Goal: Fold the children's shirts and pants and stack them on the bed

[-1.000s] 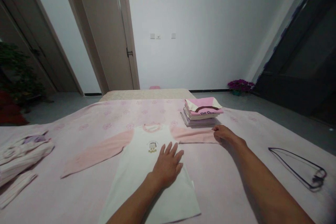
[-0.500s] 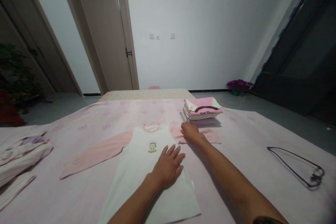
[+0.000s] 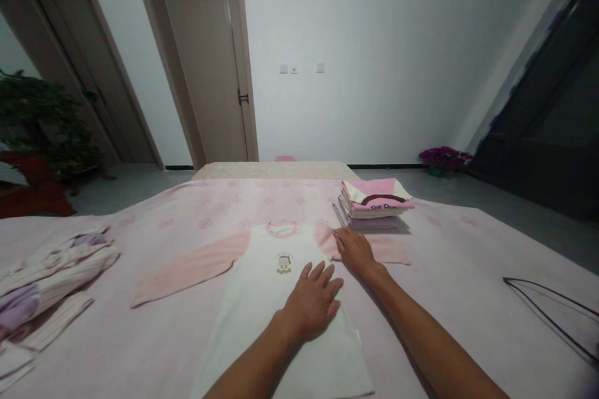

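Note:
A long-sleeved child's shirt (image 3: 262,299) lies front up and spread out, with a white body, pink sleeves, a pink collar and a small printed figure on the chest. My left hand (image 3: 312,301) rests flat on the right part of its body, fingers spread. At the top of the right-hand sleeve is my right hand (image 3: 354,250), its fingers bent and close together on the pink cloth. Its fingertips are partly hidden. Just beyond that hand stands a stack of folded clothes (image 3: 374,204), pink and cream on top with lavender below.
A heap of striped and lavender clothes (image 3: 60,280) lies at the left. On the right is a black wire hanger (image 3: 547,315), cut off by the frame edge. A pale pink flowered sheet (image 3: 449,262) covers the surface. Purple flowers (image 3: 445,157) stand on the floor beyond.
The view has turned slightly left, so everything sits farther right. My right hand has drawn back a little from the stack along the sleeve. My left hand stays on the shirt.

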Demonstrator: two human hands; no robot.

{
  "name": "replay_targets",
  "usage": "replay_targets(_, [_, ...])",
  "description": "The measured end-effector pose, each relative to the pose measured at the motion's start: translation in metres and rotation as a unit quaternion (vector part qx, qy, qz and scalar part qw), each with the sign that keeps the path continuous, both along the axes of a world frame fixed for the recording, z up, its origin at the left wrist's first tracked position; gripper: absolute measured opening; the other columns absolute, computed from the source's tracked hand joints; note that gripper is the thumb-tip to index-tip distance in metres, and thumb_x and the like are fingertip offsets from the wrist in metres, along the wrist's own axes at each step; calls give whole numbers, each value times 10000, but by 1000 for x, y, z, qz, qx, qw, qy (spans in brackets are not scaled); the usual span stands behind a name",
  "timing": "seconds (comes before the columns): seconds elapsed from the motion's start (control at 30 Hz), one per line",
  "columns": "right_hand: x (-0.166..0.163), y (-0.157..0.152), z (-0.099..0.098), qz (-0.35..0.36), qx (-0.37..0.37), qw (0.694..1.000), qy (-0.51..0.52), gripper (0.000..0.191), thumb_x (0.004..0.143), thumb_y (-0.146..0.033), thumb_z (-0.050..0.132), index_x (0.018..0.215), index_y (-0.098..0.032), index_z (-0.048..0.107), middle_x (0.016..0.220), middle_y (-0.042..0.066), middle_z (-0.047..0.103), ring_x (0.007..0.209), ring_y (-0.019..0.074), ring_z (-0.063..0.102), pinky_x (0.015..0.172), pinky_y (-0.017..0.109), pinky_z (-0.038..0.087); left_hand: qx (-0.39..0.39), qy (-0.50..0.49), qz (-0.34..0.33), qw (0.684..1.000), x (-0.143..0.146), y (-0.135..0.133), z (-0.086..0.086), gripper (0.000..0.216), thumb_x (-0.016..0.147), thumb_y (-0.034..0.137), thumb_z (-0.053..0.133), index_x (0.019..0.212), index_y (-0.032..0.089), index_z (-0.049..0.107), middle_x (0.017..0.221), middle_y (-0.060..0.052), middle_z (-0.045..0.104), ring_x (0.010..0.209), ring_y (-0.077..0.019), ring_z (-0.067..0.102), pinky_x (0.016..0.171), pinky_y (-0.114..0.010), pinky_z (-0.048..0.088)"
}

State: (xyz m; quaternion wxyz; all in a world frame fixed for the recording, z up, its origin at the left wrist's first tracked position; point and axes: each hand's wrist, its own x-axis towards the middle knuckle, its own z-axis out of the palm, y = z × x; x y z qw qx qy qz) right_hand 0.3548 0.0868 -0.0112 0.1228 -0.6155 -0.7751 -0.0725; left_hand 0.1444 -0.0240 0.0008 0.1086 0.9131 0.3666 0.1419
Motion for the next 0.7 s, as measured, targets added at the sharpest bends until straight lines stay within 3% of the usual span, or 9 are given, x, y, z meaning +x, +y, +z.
replay_targets(0.1, [19,-9,-22,11,-6,999,-32,482,1037,-341,309,1443,-156,494,1508,139,490,1392,250,424,1162,414,271,-6,-15,-5,1000,-1,1,-2,497,996,433,445,1459,254,480,1593,-104,391,1485,-304,310,1223,-568,180])
replay_targets(0.23, [49,-18,-40,-75,-35,994,-69,594,1026,-438,281,1543,-160,369,1614,120,338,1497,276,261,1203,498,168,-55,-63,-31,996,-11,3,-8,535,959,427,523,1465,261,473,1576,-92,425,1477,-281,337,1231,-539,179])
replay_targets(0.37, [71,-28,-42,-181,-47,979,-79,667,1013,-496,248,1568,-135,320,1633,142,284,1508,306,228,1201,519,153,-159,-187,-33,969,-44,7,-9,476,993,419,463,1424,230,536,1415,-89,610,1315,-230,548,1168,-429,356])
replay_targets(0.47, [77,-33,-41,-223,-52,971,-71,693,1010,-505,225,1564,-100,320,1627,152,292,1506,302,235,1205,505,157,-179,-281,49,942,-87,15,-5,411,991,397,455,1296,199,646,1242,-90,716,1123,-204,664,1022,-336,493])
replay_targets(0.53, [77,-34,-39,-234,-54,969,-64,692,1008,-510,228,1553,-100,342,1624,148,303,1504,297,237,1204,498,166,-133,-296,146,935,-125,24,-3,373,971,355,457,1219,195,685,1227,-78,722,1124,-209,659,1023,-343,492])
replay_targets(0.63, [75,-36,-33,-229,-42,971,-54,624,1005,-453,279,1519,-124,407,1594,149,364,1471,297,303,1176,498,225,-51,-203,294,933,-192,36,-4,397,949,298,420,1218,169,682,1261,-85,703,1184,-234,624,1082,-395,444])
replay_targets(0.7, [78,-38,-26,-220,-32,974,-40,542,993,-384,318,1451,-160,502,1526,152,460,1389,307,416,1121,504,304,-20,-110,353,929,-232,39,-6,411,937,289,425,1223,139,679,1265,-105,696,1185,-254,617,1085,-413,435])
